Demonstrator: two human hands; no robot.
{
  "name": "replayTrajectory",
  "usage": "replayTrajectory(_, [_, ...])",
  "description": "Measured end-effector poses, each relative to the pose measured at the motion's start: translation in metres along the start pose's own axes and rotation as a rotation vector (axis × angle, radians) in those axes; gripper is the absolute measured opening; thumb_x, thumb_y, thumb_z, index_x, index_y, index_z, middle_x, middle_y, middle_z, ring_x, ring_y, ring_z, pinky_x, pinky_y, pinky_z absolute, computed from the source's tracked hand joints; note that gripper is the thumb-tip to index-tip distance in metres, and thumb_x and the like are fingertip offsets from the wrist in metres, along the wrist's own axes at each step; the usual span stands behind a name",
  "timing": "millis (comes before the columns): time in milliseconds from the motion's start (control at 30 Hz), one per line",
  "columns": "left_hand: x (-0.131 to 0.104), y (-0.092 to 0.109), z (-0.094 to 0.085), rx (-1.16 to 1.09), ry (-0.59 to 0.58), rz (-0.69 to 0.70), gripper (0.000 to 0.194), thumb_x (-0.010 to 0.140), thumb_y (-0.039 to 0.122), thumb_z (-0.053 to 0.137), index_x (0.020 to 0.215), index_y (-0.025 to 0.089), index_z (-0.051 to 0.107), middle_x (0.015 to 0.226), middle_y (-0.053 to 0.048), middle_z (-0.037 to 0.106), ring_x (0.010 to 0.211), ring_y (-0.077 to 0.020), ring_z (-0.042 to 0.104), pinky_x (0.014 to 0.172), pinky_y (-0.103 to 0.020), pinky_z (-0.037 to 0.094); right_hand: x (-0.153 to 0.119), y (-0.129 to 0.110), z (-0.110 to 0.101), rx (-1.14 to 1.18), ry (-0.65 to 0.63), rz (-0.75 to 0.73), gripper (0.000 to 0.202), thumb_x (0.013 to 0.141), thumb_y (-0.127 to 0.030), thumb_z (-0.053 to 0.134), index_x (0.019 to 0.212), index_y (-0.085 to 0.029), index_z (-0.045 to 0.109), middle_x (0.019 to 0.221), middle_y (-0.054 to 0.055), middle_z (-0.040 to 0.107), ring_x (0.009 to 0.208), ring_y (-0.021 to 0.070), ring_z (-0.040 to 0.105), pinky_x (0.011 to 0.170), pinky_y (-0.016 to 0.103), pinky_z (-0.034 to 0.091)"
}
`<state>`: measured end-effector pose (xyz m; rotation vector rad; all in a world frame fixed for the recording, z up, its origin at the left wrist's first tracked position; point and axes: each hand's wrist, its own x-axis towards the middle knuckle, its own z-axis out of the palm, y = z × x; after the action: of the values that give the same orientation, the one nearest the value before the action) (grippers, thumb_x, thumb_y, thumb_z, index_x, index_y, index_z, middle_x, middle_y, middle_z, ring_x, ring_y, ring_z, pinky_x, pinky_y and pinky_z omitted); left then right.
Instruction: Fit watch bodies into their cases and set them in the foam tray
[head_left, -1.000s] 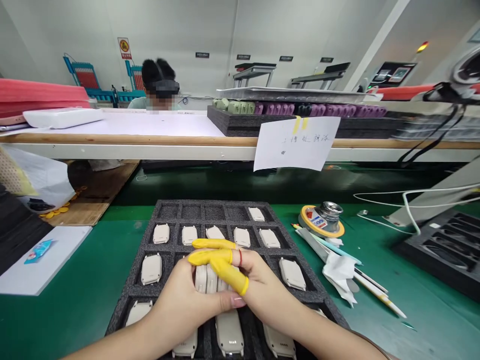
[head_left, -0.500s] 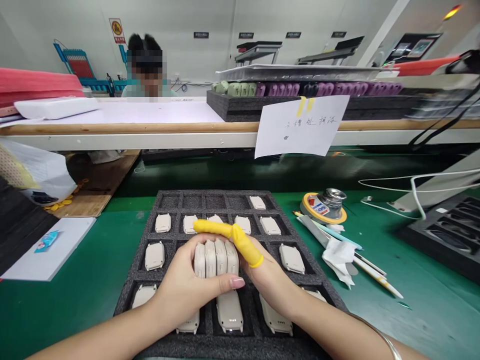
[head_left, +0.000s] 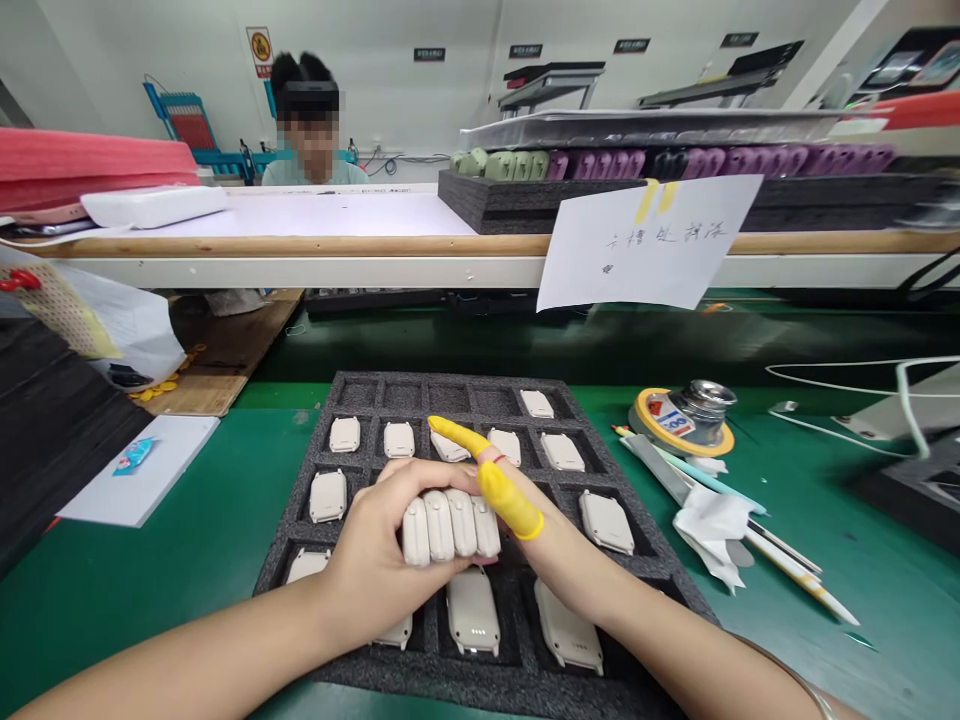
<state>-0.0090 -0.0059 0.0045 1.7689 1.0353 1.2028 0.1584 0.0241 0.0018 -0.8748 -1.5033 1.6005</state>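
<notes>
My left hand (head_left: 364, 535) is wrapped round a row of several off-white smartwatch cases (head_left: 451, 527), pressed side by side with their rounded narrow sides towards me. My right hand (head_left: 559, 550) is against the right end of that row, with yellow finger cots on its thumb and index finger. The index finger reaches out past the back of the row; the other fingers are hidden. Beneath both hands lies a black foam tray (head_left: 405, 675). More watch cases sit in its pockets, such as a watch case (head_left: 472, 615) just below the held row.
To the right lie a roll of tape (head_left: 645, 420) with a metal-topped jar, crumpled tissue (head_left: 716, 535) and several pen-like tools. A white pad (head_left: 142, 475) lies left. A shelf (head_left: 337, 270) crosses ahead, bearing a taped paper sign (head_left: 649, 250). A person (head_left: 311, 130) sits beyond it.
The held row has tipped, so rounded narrow sides now face me. My right index finger has straightened and points farther forward. The whole view has shifted, moving things rightwards.
</notes>
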Motion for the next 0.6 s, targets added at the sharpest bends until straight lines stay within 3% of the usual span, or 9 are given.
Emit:
replayTrajectory(67, [0.000, -0.001, 0.000, 0.023, -0.019, 0.082, 0.033, 0.077, 0.021, 0.081, 0.106, 0.027, 0.067, 0.108, -0.004, 0.074, 0.107, -0.0247, 0.065, 0.099, -0.038, 0.049, -0.001, -0.002, 0.002, -0.007, -0.069, -0.016, 0.081, 0.078, -0.069, 0.070, 0.142, -0.024, 0.048, 0.127, 0.011, 0.065, 0.123, 0.0295, 0.060, 0.103, 0.047, 0.052])
replayTrajectory(167, [0.000, -0.003, -0.001, 0.057, -0.071, 0.199, 0.035, 0.081, 0.016, 0.074, 0.112, 0.028, 0.065, 0.121, -0.007, 0.067, 0.121, -0.0254, 0.058, 0.107, -0.040, 0.044, -0.003, -0.006, 0.010, 0.041, -0.080, -0.066, 0.096, 0.063, -0.047, 0.090, 0.144, -0.027, 0.042, 0.115, 0.008, 0.069, 0.101, 0.0264, 0.071, 0.081, 0.037, 0.063])
replayTrajectory(267, [-0.002, -0.004, -0.003, 0.119, -0.113, 0.202, 0.067, 0.078, 0.008, 0.072, 0.135, 0.032, 0.049, 0.145, -0.009, 0.046, 0.144, -0.0280, 0.035, 0.115, -0.044, 0.037, -0.007, -0.009, 0.015, -0.029, 0.030, -0.160, 0.101, 0.063, -0.034, 0.092, 0.147, -0.031, 0.037, 0.114, 0.007, 0.071, 0.090, 0.0244, 0.073, 0.072, 0.034, 0.064])
replayTrajectory(367, [-0.004, 0.000, -0.004, 0.029, -0.149, 0.032, 0.108, 0.066, 0.016, 0.087, 0.151, 0.036, 0.023, 0.160, -0.011, 0.025, 0.152, -0.0328, 0.017, 0.120, -0.051, 0.028, -0.010, -0.009, 0.013, -0.184, 0.111, -0.296, 0.087, 0.063, -0.031, 0.092, 0.138, -0.032, 0.047, 0.101, 0.004, 0.075, 0.080, 0.0246, 0.073, 0.069, 0.036, 0.064])
replayTrajectory(433, [-0.004, 0.004, -0.003, -0.209, -0.193, -0.187, 0.129, 0.057, 0.023, 0.094, 0.154, 0.039, 0.009, 0.161, -0.013, 0.027, 0.149, -0.0342, 0.028, 0.118, -0.053, 0.032, -0.011, -0.008, 0.008, -0.263, 0.116, -0.375, 0.071, 0.066, -0.031, 0.090, 0.129, -0.032, 0.056, 0.093, 0.003, 0.076, 0.076, 0.0249, 0.074, 0.069, 0.038, 0.064])
replayTrajectory(500, [-0.002, 0.008, -0.001, -0.486, -0.220, -0.378, 0.124, 0.057, 0.026, 0.095, 0.152, 0.037, 0.016, 0.149, -0.013, 0.046, 0.137, -0.0326, 0.048, 0.110, -0.050, 0.043, -0.012, -0.006, 0.003, -0.325, 0.087, -0.437, 0.060, 0.070, -0.031, 0.088, 0.124, -0.033, 0.060, 0.097, 0.004, 0.077, 0.081, 0.0265, 0.075, 0.074, 0.039, 0.065])
replayTrajectory(600, [0.004, 0.012, 0.001, -0.657, -0.237, -0.455, 0.065, 0.065, 0.027, 0.090, 0.122, 0.024, 0.058, 0.111, -0.007, 0.070, 0.108, -0.0269, 0.068, 0.094, -0.039, 0.054, -0.010, -0.005, -0.003, -0.434, 0.054, -0.506, 0.057, 0.072, -0.033, 0.086, 0.123, -0.030, 0.063, 0.116, 0.008, 0.074, 0.101, 0.0312, 0.073, 0.090, 0.046, 0.061])
